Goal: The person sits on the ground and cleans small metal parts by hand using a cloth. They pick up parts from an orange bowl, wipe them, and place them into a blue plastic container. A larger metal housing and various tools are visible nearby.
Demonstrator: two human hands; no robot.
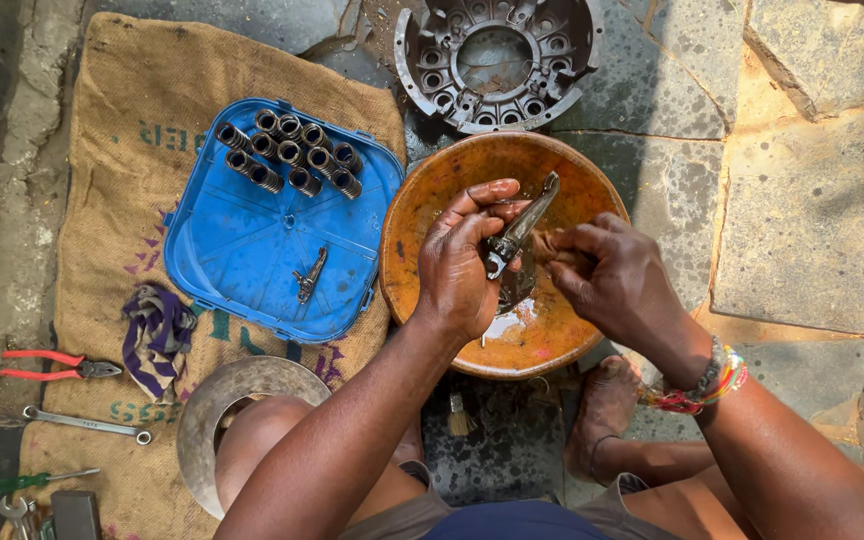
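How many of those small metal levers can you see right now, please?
2. One metal lever lies in the blue tray below the springs; the other lever is in the left hand over the orange bowl. More may lie hidden under the hands.

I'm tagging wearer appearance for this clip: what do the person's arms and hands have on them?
Both arms are bare with no sleeves showing, and neither the left hand nor the right hand is gloved. The right wrist carries a stack of bracelets: multicoloured beaded and thread bands in red, yellow and green, plus a darker band. The left wrist is bare. No rings are clearly visible.
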